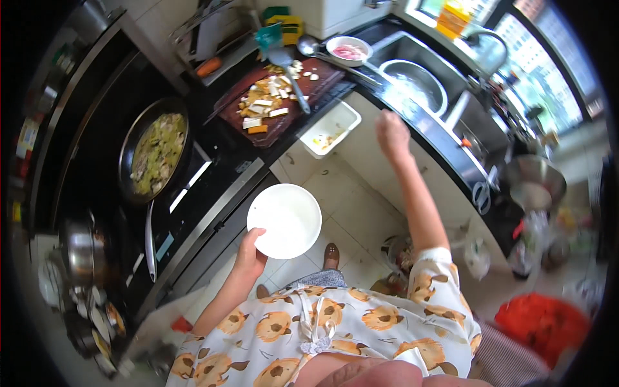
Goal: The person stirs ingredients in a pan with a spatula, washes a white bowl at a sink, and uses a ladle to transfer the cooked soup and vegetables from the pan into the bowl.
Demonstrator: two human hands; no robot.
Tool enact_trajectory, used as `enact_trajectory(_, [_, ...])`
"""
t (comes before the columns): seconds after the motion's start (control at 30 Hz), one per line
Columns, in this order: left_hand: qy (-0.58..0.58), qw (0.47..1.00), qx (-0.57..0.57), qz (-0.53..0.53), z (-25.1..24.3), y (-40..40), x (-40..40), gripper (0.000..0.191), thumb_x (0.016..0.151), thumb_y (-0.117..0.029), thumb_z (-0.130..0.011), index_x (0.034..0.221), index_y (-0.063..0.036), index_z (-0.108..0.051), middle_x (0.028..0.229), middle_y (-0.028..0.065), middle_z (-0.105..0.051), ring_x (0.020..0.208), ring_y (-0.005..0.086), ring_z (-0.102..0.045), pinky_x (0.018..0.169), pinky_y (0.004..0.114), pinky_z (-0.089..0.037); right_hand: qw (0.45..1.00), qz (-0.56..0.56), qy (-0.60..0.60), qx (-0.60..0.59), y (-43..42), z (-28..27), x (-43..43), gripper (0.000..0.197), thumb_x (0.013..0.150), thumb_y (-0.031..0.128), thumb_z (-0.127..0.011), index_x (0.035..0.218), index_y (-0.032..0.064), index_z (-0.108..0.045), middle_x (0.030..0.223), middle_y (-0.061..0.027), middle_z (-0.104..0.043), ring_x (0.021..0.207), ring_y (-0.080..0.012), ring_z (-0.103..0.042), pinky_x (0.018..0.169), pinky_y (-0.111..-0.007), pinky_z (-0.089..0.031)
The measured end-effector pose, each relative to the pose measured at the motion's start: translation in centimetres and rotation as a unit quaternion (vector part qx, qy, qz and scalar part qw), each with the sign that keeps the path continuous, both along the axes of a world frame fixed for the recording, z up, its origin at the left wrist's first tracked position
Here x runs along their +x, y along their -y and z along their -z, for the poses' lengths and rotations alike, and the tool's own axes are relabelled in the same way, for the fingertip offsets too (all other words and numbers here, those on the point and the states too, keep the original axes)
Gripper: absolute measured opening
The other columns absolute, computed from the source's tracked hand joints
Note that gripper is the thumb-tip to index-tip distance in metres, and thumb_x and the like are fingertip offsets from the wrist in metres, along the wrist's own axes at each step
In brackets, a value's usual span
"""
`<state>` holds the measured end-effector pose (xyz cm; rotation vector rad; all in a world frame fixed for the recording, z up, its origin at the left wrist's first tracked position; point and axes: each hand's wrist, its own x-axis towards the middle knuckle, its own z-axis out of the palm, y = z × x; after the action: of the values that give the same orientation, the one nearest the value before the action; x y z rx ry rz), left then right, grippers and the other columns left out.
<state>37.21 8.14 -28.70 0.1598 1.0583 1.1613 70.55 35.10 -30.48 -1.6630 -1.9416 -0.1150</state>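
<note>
My left hand (251, 251) grips the rim of a white bowl (287, 220), its thumb over the edge. The bowl's inside faces up and looks bare apart from a dark speck. My right hand (392, 133) hangs in front of the counter by the sink, fingers curled in; it is blurred, and nothing shows in it. Left of that hand, a white plastic bin (333, 128) with food scraps sits at the counter edge. Beyond it, a dark red cutting board (268, 138) bears cut tofu pieces (263, 104) and a grey spatula (292, 77).
On the black stove (92, 159) stands a frying pan (159, 150) of greenish food, its handle (151, 246) pointing towards me. A bowl of pinkish food (349, 51) and a ladle (308, 46) lie near the sink (406, 43), which holds a metal basin (416, 89).
</note>
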Motion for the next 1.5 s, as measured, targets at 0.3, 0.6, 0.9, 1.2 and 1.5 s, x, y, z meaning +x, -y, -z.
enact_trajectory(0.3, [-0.161,0.983,-0.038,-0.083,-1.1,0.4,1.4,0.048,0.079,-0.017,-0.053,0.121,0.006,-0.047,0.11,0.0141,-0.058,0.101,0.022,-0.058,0.083,0.033,-0.049,0.982,-0.008,0.184,-0.05,-21.1,5.7,4.0,0.027,0.084,0.013,-0.046,0.107,0.0071,-0.057,0.108,-0.0175,-0.06,0.107,-0.0352,-0.056,0.087,-0.045,-0.046])
enact_trajectory(0.6, [-0.179,0.979,-0.036,-0.093,-2.9,0.4,2.5,0.052,0.077,-0.013,-0.048,0.125,0.0066,-0.044,0.111,0.0169,-0.057,0.099,0.0256,-0.059,0.077,0.035,-0.052,0.956,-0.207,-0.11,-0.175,-22.0,6.0,0.1,0.034,0.091,0.029,-0.057,0.072,0.0022,-0.047,0.053,-0.0069,-0.048,0.043,-0.0169,-0.049,0.039,-0.033,-0.039])
enact_trajectory(0.9, [-0.619,0.766,0.169,0.039,-5.9,-6.9,6.0,0.044,0.078,-0.004,-0.051,0.122,-0.0018,-0.046,0.112,0.02,-0.054,0.102,0.0354,-0.055,0.086,0.04,-0.047,0.839,-0.239,-0.444,-0.205,-6.6,-7.7,-3.1,0.032,0.09,0.013,-0.056,0.12,0.0022,-0.051,0.067,-0.0029,-0.054,0.058,-0.0084,-0.052,0.049,-0.027,-0.042])
enact_trajectory(1.2, [-0.37,0.919,0.133,-0.017,-5.9,-10.2,6.9,0.042,0.081,-0.01,-0.043,0.122,-0.0028,-0.041,0.111,0.0195,-0.056,0.098,0.0302,-0.061,0.078,0.04,-0.053,0.711,-0.367,-0.535,-0.271,-1.8,-19.3,-5.3,0.041,0.093,0.005,-0.051,0.134,0.0011,-0.045,0.073,0.0025,-0.047,0.054,-0.0019,-0.037,0.046,-0.018,-0.038])
enact_trajectory(1.5, [-0.011,0.975,0.077,-0.208,-14.7,4.8,-9.1,0.063,0.073,-0.014,-0.055,0.131,0.0017,-0.038,0.126,0.0177,-0.05,0.114,0.0336,-0.053,0.095,0.052,-0.045,0.783,-0.42,-0.382,-0.256,1.1,-20.1,-19.6,0.033,0.093,0.004,-0.046,0.124,0.0,-0.055,0.069,-0.0005,-0.052,0.053,-0.0037,-0.047,0.045,-0.019,-0.039])
